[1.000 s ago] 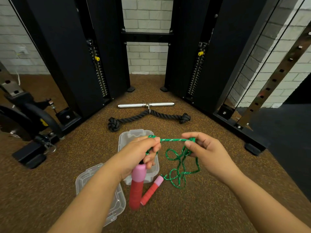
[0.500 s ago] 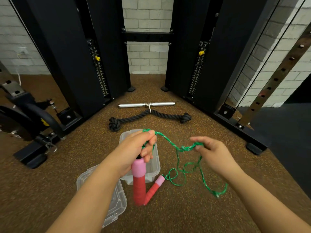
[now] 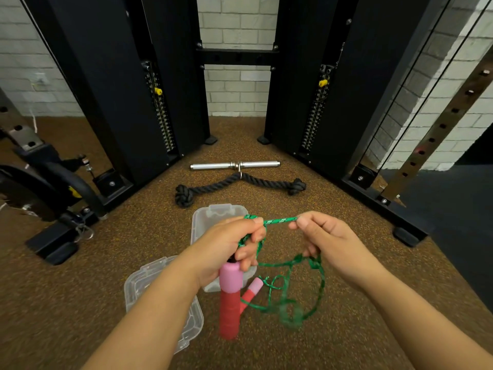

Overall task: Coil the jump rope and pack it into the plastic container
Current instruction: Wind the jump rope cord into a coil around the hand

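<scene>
My left hand (image 3: 226,249) grips the top of a red handle with a pink cap (image 3: 230,297), which hangs downward, together with gathered loops of the green jump rope (image 3: 293,263). My right hand (image 3: 325,241) pinches the rope, and a short stretch runs taut between both hands. Loose loops dangle below the right hand, blurred at the bottom. The second red and pink handle (image 3: 250,292) lies on the floor. The clear plastic container (image 3: 205,220) stands open under my left hand, partly hidden. Its clear lid (image 3: 138,284) lies to the lower left.
A black tricep rope (image 3: 234,182) and a steel bar (image 3: 213,166) lie on the brown rubber floor beyond the container. Black cable-machine columns (image 3: 120,89) rise behind. An exercise machine base (image 3: 53,236) sits at left; a rack foot (image 3: 408,235) at right.
My right hand has come back in toward the left hand and pulled a stretch of rope taut between them. The hanging loops have swung lower and to the right.
</scene>
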`<control>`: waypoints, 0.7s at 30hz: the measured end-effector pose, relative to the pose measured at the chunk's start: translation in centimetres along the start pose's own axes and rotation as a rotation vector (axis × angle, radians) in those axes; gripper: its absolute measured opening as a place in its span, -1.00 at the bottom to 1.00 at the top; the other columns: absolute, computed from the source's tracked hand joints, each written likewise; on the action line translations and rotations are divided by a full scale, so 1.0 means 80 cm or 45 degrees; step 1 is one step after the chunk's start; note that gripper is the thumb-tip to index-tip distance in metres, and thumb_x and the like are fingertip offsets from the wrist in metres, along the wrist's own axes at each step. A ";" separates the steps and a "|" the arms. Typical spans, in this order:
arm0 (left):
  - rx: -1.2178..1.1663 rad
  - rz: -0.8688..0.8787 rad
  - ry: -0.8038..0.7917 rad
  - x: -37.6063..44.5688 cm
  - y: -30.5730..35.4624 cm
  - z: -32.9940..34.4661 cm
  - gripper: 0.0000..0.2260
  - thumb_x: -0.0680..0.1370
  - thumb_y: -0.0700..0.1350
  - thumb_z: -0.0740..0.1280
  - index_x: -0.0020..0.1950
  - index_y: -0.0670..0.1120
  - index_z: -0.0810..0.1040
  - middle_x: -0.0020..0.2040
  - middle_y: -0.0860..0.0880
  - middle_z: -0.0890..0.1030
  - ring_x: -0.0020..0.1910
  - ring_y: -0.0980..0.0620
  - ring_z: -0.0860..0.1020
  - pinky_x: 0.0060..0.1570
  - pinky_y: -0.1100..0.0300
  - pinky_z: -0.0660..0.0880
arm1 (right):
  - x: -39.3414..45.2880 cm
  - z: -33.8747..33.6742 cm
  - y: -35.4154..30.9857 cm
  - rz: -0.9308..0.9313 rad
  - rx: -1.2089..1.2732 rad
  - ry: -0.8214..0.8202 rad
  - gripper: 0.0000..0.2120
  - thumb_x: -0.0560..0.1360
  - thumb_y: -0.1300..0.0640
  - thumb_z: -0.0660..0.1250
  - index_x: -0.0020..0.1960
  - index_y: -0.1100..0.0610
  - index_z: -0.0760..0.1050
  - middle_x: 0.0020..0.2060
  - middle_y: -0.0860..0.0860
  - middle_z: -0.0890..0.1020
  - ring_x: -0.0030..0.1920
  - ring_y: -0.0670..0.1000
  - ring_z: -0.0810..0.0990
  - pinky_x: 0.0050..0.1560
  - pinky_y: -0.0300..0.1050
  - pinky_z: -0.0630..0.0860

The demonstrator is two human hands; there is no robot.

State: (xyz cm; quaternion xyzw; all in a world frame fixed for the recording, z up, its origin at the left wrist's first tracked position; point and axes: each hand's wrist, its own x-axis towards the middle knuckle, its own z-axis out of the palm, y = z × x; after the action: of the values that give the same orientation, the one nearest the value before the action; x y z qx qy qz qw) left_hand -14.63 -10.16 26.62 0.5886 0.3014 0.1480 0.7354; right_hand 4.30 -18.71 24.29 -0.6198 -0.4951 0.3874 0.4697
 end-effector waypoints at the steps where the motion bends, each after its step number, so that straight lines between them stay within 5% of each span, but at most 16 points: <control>1: -0.061 -0.003 -0.021 0.001 0.000 0.001 -0.65 0.61 -0.07 0.12 -0.38 -0.05 0.37 -0.60 0.05 0.26 -0.60 0.08 0.33 -0.25 0.19 0.46 | 0.001 0.005 0.003 -0.010 -0.049 0.037 -0.75 0.45 -0.14 0.22 -0.13 -0.05 0.61 -0.51 -0.12 0.40 -0.44 -0.07 0.39 -0.34 -0.17 0.46; 5: -0.384 0.042 0.001 0.003 0.000 0.004 -0.72 0.55 -0.04 0.17 -0.34 -0.08 0.44 -0.62 0.06 0.29 -0.62 0.09 0.32 -0.34 0.21 0.46 | -0.006 0.028 0.026 -0.187 -0.588 -0.003 -0.81 0.60 -0.01 0.15 -0.11 -0.09 0.50 -0.40 -0.24 0.54 -0.37 -0.21 0.47 -0.30 -0.25 0.42; 8: -0.459 0.108 0.103 0.005 -0.004 0.000 -0.68 0.58 -0.04 0.12 -0.15 -0.16 0.59 -0.56 -0.01 0.47 -0.61 0.09 0.37 -0.35 0.20 0.45 | -0.017 0.043 0.030 -0.312 -0.946 -0.181 -0.77 0.60 -0.10 0.02 -0.09 -0.07 0.40 -0.26 -0.15 0.49 -0.16 -0.02 0.54 -0.11 0.03 0.48; 11: -0.458 0.093 0.031 0.005 -0.005 -0.003 -0.64 0.56 -0.01 0.12 0.11 -0.18 0.59 -0.30 -0.10 0.68 -0.46 0.04 0.56 -0.20 0.18 0.50 | -0.021 0.053 0.022 -0.437 -1.150 -0.223 -0.66 0.59 -0.12 -0.06 -0.09 0.04 0.38 -0.21 0.00 0.55 -0.16 0.08 0.54 -0.14 0.01 0.43; 17: -0.206 0.072 0.086 0.006 -0.006 -0.001 -0.62 0.66 -0.03 -0.02 0.38 -0.12 0.39 0.07 -0.14 0.69 0.04 -0.01 0.67 0.08 0.21 0.50 | -0.035 0.061 -0.005 -0.621 -1.216 -0.335 -0.71 0.59 -0.08 -0.01 -0.16 0.06 0.35 -0.29 0.00 0.51 -0.25 0.09 0.50 -0.17 -0.02 0.40; 21: 0.336 -0.004 0.169 0.001 -0.012 0.003 -0.66 0.64 0.07 0.02 0.32 0.09 0.47 -0.08 -0.01 0.64 -0.27 0.15 0.60 -0.37 0.44 0.45 | -0.031 0.051 -0.024 -0.507 -0.849 -0.305 -0.75 0.58 -0.09 0.04 -0.15 -0.02 0.39 -0.26 -0.11 0.52 -0.15 -0.04 0.56 -0.15 -0.05 0.45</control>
State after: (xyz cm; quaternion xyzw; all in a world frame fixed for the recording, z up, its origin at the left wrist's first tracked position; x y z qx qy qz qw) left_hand -14.56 -10.56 25.69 0.6686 0.3669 0.1446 0.6305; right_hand -0.57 -20.21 25.12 -0.5806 -0.7551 0.1767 0.2479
